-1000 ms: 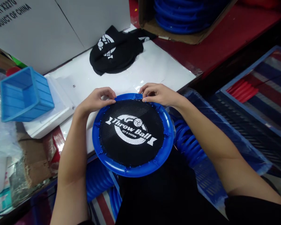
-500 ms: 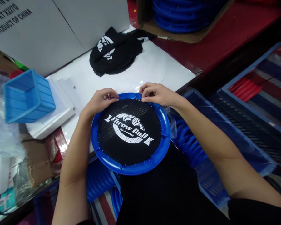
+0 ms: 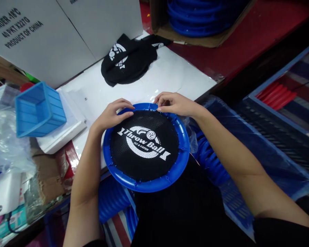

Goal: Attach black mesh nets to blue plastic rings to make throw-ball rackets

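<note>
A round blue plastic ring (image 3: 184,151) rests tilted against my front at the white table's edge. Black mesh (image 3: 123,151) printed "Throw Ball" spans its middle, and small pegs stand along the rim. At the far left of the rim, my left hand (image 3: 115,113) has its thumb inside and its fingers over the outer side. My right hand (image 3: 171,103) pinches the edge of the mesh at the far right part of the rim; its fingertips partly hide that spot. Beyond them on the table lies a stack of black printed mesh pieces (image 3: 136,67).
A blue bin (image 3: 55,118) stands left on a white slab, near clear plastic bags (image 3: 10,140). Behind is a large white carton (image 3: 61,41). A cardboard box (image 3: 208,41) of blue rings sits at the back right. Blue crates (image 3: 267,144) are to the right, with more rings below.
My left thumb and forefinger have spread apart at the rim. My right hand still pinches at nearly the same spot. The view has shifted slightly left.
</note>
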The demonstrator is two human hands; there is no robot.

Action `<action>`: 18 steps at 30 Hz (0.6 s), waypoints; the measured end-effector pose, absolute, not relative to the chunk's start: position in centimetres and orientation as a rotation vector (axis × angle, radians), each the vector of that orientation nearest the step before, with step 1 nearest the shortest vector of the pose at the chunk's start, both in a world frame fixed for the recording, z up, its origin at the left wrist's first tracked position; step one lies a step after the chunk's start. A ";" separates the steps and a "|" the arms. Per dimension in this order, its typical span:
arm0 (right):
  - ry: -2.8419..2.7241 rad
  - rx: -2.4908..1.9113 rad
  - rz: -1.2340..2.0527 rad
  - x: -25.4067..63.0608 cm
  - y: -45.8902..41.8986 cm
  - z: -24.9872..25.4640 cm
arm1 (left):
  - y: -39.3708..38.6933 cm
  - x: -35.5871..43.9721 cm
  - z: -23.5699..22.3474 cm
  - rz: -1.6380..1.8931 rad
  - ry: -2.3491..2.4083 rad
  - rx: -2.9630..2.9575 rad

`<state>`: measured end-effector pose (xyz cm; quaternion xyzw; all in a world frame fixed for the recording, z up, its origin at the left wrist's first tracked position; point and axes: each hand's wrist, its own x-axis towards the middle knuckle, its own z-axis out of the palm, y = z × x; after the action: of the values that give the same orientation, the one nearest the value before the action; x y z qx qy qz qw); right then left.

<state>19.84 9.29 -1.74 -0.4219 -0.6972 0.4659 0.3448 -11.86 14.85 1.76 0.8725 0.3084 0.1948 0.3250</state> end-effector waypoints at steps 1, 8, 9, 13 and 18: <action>-1.795 -1.105 1.203 19.7 9.1 -1.5 | 14.7 -11.8 1.8 0.489 0.790 2.330; -2.099 -1.149 0.585 15.9 5.5 -0.5 | 13.6 -11.9 2.2 0.500 0.799 2.506; -2.166 -1.173 0.541 15.4 5.1 -0.5 | 13.4 -11.8 2.2 0.512 0.801 2.543; -2.322 -1.285 0.503 14.4 5.0 -0.7 | 12.2 -10.4 1.8 0.452 0.839 2.823; -2.426 -1.312 0.537 14.8 5.7 -0.2 | 10.9 -9.3 1.9 0.314 0.793 3.007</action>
<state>14.75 5.69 -0.24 -0.4606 -0.8515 0.1886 0.1650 -9.26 10.89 1.88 0.9620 0.2536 0.1006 0.0080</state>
